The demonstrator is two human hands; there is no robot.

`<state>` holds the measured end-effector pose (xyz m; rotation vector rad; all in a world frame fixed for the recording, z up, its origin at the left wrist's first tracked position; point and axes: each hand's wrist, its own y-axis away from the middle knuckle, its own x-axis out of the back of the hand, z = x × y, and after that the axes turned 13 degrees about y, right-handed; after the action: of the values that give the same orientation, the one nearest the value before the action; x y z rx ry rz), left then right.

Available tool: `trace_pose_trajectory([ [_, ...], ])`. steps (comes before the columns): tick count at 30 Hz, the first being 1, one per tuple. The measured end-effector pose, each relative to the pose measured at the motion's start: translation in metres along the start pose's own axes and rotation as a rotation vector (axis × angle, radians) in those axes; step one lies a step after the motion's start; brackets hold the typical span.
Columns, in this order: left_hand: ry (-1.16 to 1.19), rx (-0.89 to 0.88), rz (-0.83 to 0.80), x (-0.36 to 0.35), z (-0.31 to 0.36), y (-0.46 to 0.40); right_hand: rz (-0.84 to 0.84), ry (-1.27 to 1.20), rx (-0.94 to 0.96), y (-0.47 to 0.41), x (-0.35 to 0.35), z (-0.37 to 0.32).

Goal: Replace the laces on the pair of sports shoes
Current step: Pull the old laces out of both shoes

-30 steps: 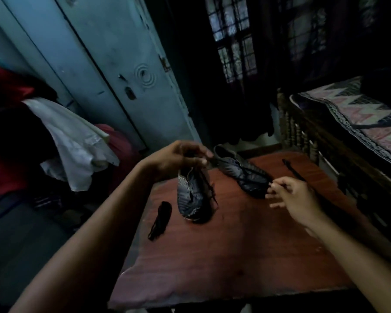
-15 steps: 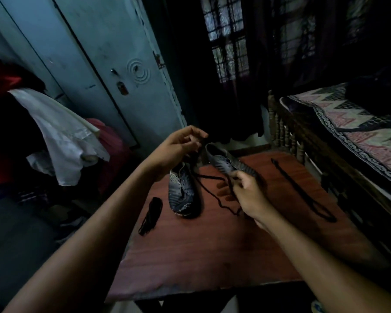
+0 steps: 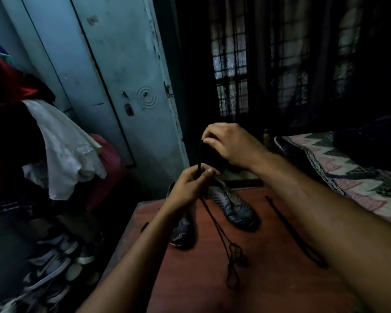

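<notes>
While both hands are raised above the table (image 3: 280,290), a black lace (image 3: 215,220) is stretched between them: the right hand (image 3: 229,145) pinches its top end, and the left hand (image 3: 191,186), lower down, pinches the same strand, whose slack trails down to a tangled loop on the wood. Whether this lace is just out of a shoe or about to go in, I cannot tell; my guess is that it is being straightened before threading.

Two shoes sit at the far end of the table. The left shoe (image 3: 182,231) lies partly under the left wrist, the right shoe (image 3: 231,205) just beside it, toes toward me. Another lace (image 3: 296,233) lies along the table's right side, well apart from the shoes. A dark strip (image 3: 144,227) shows at the left edge, mostly hidden by the forearm.

Next, I judge, one end must be freed and fed into an eyelet, which calls for clearing that tangle first.

Room is tight. The left shoe lies near the table's left edge, a bed (image 3: 352,172) flanks the right, and a door (image 3: 113,86) stands close behind. The near half of the tabletop gives the best working space.
</notes>
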<state>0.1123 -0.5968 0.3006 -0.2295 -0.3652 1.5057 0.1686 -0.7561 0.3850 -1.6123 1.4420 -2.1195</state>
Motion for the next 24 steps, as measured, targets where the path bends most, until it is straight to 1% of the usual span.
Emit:
trace_pose_trajectory([
  [1,-0.034,0.036,0.015,0.013,0.005,-0.003,0.068,-0.065,-0.102,0.004,0.0,0.01],
  [2,-0.087,0.073,0.013,0.027,0.009,-0.003,0.13,-0.168,-0.246,0.014,-0.003,0.021],
  [5,-0.282,0.171,-0.07,0.076,0.012,0.005,0.267,-0.624,-0.711,0.061,-0.029,0.03],
  [6,-0.31,0.194,-0.084,0.089,0.01,0.011,0.259,-0.724,-0.805,0.08,-0.048,0.024],
  [7,-0.333,0.215,-0.087,0.1,0.006,0.02,0.208,-0.779,-0.853,0.102,-0.07,0.012],
  [9,-0.367,0.249,-0.103,0.112,0.003,0.038,0.021,-0.81,-0.846,0.14,-0.113,-0.02],
  [11,-0.393,0.287,-0.128,0.119,-0.003,0.057,-0.171,-0.775,-0.739,0.168,-0.146,-0.055],
  [12,-0.39,0.302,-0.128,0.121,-0.007,0.066,-0.218,-0.747,-0.687,0.176,-0.157,-0.069],
  [14,-0.344,0.323,-0.104,0.123,-0.011,0.084,-0.22,-0.739,-0.663,0.177,-0.174,-0.09],
  [16,-0.291,0.334,-0.089,0.119,-0.008,0.095,-0.218,-0.816,-0.725,0.17,-0.182,-0.104],
  [19,-0.228,0.341,-0.073,0.11,-0.002,0.098,-0.226,-0.999,-0.827,0.157,-0.183,-0.119],
  [21,-0.198,0.316,-0.085,0.103,0.003,0.097,-0.215,-1.162,-0.912,0.151,-0.178,-0.126],
  [24,-0.124,0.302,-0.105,0.098,0.005,0.091,-0.225,-1.317,-0.96,0.148,-0.173,-0.139],
])
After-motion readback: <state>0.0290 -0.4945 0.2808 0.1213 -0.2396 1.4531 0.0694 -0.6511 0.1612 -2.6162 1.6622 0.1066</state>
